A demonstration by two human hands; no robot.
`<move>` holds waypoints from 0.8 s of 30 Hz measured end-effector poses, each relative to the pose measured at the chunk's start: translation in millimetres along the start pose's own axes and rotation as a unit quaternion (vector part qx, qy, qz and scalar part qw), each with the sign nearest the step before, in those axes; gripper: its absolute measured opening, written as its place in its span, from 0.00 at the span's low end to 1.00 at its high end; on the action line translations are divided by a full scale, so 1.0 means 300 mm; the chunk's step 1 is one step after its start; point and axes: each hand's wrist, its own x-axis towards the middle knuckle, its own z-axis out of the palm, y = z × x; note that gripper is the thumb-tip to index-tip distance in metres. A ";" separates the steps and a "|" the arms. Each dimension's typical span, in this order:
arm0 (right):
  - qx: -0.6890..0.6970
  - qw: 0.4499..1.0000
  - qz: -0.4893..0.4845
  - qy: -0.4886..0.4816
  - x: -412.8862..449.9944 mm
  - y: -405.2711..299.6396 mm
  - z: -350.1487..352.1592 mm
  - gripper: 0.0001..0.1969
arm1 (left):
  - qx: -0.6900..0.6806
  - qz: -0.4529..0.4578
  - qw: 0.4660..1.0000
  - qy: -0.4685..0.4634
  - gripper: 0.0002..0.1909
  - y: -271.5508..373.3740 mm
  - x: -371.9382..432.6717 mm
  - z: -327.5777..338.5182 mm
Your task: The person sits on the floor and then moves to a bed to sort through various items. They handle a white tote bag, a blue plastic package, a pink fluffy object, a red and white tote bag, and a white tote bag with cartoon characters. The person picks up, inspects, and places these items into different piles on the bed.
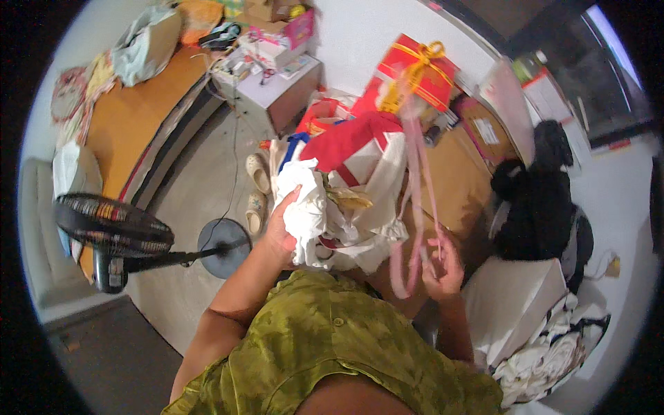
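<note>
My left hand [280, 223] grips a bunched white cloth [301, 202] in front of my body. Long pink ribbon-like straps [415, 155] hang in loops on the right, blurred by motion, and the fingers of my right hand [443, 267] are closed on their lower end. Just beyond the bunched cloth lies a heap of clothes, with a red and white garment [358, 150] on top. A pale, crumpled white fabric [363, 228] spreads between my hands. Part of the heap is hidden behind the white cloth.
Cream clogs [255, 215] stand on the floor beside the heap. To the left is a black pedestal fan [116, 228] with a round base. A red box with a yellow ribbon [417, 72] sits at the back. Black bags [539, 207] and a white box [513, 306] are on the right.
</note>
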 end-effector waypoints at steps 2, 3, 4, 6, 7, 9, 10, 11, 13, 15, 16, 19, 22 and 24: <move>0.033 0.999 -0.001 0.015 0.077 -0.058 0.045 0.33 | -0.009 0.019 1.000 0.016 0.18 0.026 -0.051 0.007; 0.046 0.999 0.000 0.021 0.118 -0.119 0.071 0.32 | -0.016 0.026 0.999 0.023 0.18 0.038 -0.078 0.005; 0.107 0.994 0.037 0.004 0.149 -0.188 0.095 0.29 | -0.023 0.033 0.998 0.038 0.18 0.046 -0.086 -0.047; 0.148 0.983 0.045 -0.103 0.223 -0.207 0.131 0.24 | -0.032 0.022 0.999 0.004 0.19 0.055 -0.141 -0.128; 0.168 0.973 0.047 -0.154 0.264 -0.214 0.156 0.22 | -0.032 0.016 0.999 -0.015 0.19 0.060 -0.174 -0.153; 0.231 0.947 0.037 -0.220 0.335 -0.258 0.260 0.17 | -0.036 0.004 0.999 -0.013 0.23 0.060 -0.239 -0.183; 0.262 0.927 0.060 -0.262 0.363 -0.278 0.307 0.17 | -0.006 0.033 0.999 -0.026 0.26 0.062 -0.256 -0.190; 0.291 0.904 0.083 -0.303 0.382 -0.294 0.346 0.16 | -0.005 0.041 0.999 -0.032 0.26 0.063 -0.267 -0.192; 0.289 0.849 0.182 -0.404 0.388 -0.283 0.415 0.17 | -0.010 0.067 0.997 -0.041 0.28 0.071 -0.279 -0.189; 0.268 0.806 0.225 -0.478 0.389 -0.297 0.480 0.18 | -0.002 0.069 0.997 -0.017 0.31 0.107 -0.299 -0.186; 0.283 0.802 0.218 -0.479 0.380 -0.296 0.513 0.17 | 0.008 0.059 0.998 0.000 0.34 0.136 -0.316 -0.174; 0.316 0.794 0.221 -0.471 0.336 -0.308 0.586 0.16 | 0.021 0.113 0.990 0.084 0.23 0.180 -0.352 -0.118; 0.317 0.794 0.215 -0.473 0.286 -0.301 0.613 0.15 | 0.072 0.126 0.987 0.066 0.24 0.218 -0.393 -0.167; 0.315 0.790 0.268 -0.452 0.272 -0.297 0.597 0.15 | 0.135 0.120 0.977 0.113 0.24 0.225 -0.391 -0.218</move>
